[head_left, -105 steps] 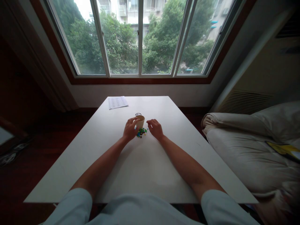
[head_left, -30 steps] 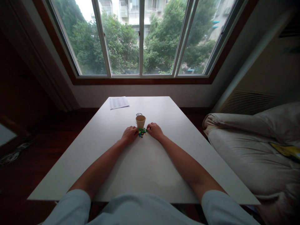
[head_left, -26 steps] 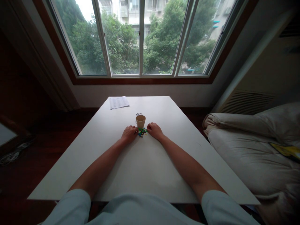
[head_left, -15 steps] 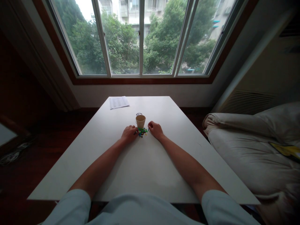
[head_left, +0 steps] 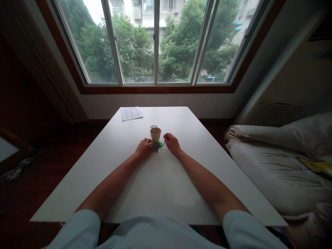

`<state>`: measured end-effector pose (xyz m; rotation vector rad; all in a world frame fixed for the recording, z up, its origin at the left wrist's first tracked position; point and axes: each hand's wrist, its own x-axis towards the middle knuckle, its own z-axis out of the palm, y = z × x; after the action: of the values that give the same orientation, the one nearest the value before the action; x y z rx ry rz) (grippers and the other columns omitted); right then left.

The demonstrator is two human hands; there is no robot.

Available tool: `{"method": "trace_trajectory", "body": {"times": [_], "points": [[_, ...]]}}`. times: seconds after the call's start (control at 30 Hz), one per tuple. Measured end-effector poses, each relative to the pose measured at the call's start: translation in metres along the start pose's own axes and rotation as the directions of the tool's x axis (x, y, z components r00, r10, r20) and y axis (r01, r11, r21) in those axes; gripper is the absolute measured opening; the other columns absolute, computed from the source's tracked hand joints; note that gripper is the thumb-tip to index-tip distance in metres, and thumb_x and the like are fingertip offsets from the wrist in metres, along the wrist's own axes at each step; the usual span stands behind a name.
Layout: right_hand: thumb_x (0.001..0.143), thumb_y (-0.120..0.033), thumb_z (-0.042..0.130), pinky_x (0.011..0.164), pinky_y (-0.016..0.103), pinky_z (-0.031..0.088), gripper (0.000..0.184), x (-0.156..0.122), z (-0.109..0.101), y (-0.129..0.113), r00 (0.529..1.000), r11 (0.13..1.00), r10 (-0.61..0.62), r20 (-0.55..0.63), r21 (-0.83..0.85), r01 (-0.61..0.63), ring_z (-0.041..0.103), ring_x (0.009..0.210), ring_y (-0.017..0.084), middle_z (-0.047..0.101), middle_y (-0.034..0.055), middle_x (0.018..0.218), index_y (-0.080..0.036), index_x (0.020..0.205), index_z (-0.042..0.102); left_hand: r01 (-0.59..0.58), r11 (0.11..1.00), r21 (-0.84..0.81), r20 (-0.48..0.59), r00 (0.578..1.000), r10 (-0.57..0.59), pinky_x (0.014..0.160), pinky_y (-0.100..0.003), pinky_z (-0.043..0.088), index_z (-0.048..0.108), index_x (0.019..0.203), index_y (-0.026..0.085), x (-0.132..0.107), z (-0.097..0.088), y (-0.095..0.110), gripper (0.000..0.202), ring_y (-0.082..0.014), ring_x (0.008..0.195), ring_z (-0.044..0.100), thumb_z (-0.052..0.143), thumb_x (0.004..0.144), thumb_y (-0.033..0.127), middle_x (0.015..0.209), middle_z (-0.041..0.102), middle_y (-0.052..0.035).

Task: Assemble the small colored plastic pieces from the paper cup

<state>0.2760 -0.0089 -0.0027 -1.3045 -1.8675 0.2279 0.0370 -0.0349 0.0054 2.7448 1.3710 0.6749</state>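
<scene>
Coloured pieces (head_left: 157, 146): while the cup (head_left: 155, 137) is standing behind, they're lying on the bench (head_left: 166, 186) — seemingly for easy reach.
Left hand (head_left: 144, 148): resting half-curled at their edge.
Right hand (head_left: 172, 142): curling loosely nearby — either grip's hold, I can't tell.

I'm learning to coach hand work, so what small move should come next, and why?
Probably have the left hand pinch one of the small colored pieces: it rests right at their left edge, while the right hand is over to the right of the upright cup.
</scene>
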Motion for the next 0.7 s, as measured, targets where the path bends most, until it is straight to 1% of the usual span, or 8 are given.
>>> {"method": "trace_trajectory", "body": {"times": [0.17,0.27,0.37,0.47,0.63,0.7], "points": [[0.091,-0.017,0.046,0.077,0.029,0.047,0.023,0.0011,0.0005,0.0014,1.000,1.000,-0.014,0.018,-0.026,0.015,0.058,0.078,0.019,0.067,0.0050,0.093,-0.021,0.100,0.067,-0.070,0.997,-0.044,0.013,0.997,0.071,0.093,-0.040,0.049,0.076,0.103,0.026,-0.0005,-0.0035,0.0042,0.017,-0.0259,0.105,0.060,0.071,0.090,0.033,0.111,0.071,-0.0086],[0.091,-0.016,0.049,0.083,0.032,0.049,0.023,0.0023,0.0021,0.0046,0.999,0.999,-0.040,-0.020,-0.037,0.040,0.060,0.087,0.021,0.067,0.0063,0.095,-0.021,0.100,0.069,-0.105,0.993,-0.057,0.032,0.994,0.107,0.091,-0.040,0.050,0.077,0.102,0.026,-0.0003,-0.0022,0.0054,0.017,-0.0259,0.103,0.060,0.073,0.087,0.033,0.111,0.071,-0.0082],[0.092,-0.016,0.049,0.088,0.034,0.051,0.025,0.0031,0.0028,0.0069,0.994,0.997,-0.070,-0.078,-0.024,0.069,0.061,0.097,0.023,0.067,0.0080,0.099,-0.021,0.103,0.070,-0.102,0.993,-0.051,0.038,0.994,0.104,0.089,-0.038,0.050,0.077,0.102,0.026,0.0001,-0.0002,0.0040,0.016,-0.0250,0.101,0.061,0.072,0.087,0.030,0.110,0.072,-0.0077],[0.093,-0.016,0.048,0.089,0.036,0.053,0.027,0.0033,0.0017,0.0065,0.991,0.997,-0.074,-0.111,-0.006,0.074,0.061,0.103,0.024,0.067,0.0090,0.103,-0.021,0.106,0.072,-0.097,0.994,-0.045,0.035,0.994,0.099,0.088,-0.037,0.050,0.076,0.102,0.026,0.0001,0.0009,0.0019,0.016,-0.0245,0.100,0.061,0.069,0.088,0.027,0.108,0.073,-0.0078],[0.093,-0.017,0.050,0.088,0.038,0.054,0.025,0.0028,-0.0018,0.0023,0.991,0.997,-0.078,-0.107,0.008,0.079,0.061,0.103,0.025,0.067,0.0096,0.104,-0.022,0.100,0.074,-0.108,0.991,-0.076,0.053,0.992,0.112,0.085,-0.034,0.050,0.076,0.104,0.025,0.0000,0.0017,0.0018,0.016,-0.0227,0.095,0.062,0.064,0.092,0.026,0.105,0.073,-0.0079],[0.093,-0.017,0.050,0.087,0.038,0.054,0.026,0.0027,-0.0026,0.0011,0.992,0.997,-0.076,-0.103,0.004,0.077,0.061,0.102,0.025,0.067,0.0095,0.104,-0.021,0.101,0.074,-0.100,0.991,-0.087,0.057,0.993,0.105,0.085,-0.033,0.050,0.076,0.103,0.024,0.0002,0.0023,0.0021,0.016,-0.0224,0.095,0.063,0.063,0.092,0.026,0.104,0.073,-0.0079]]}}
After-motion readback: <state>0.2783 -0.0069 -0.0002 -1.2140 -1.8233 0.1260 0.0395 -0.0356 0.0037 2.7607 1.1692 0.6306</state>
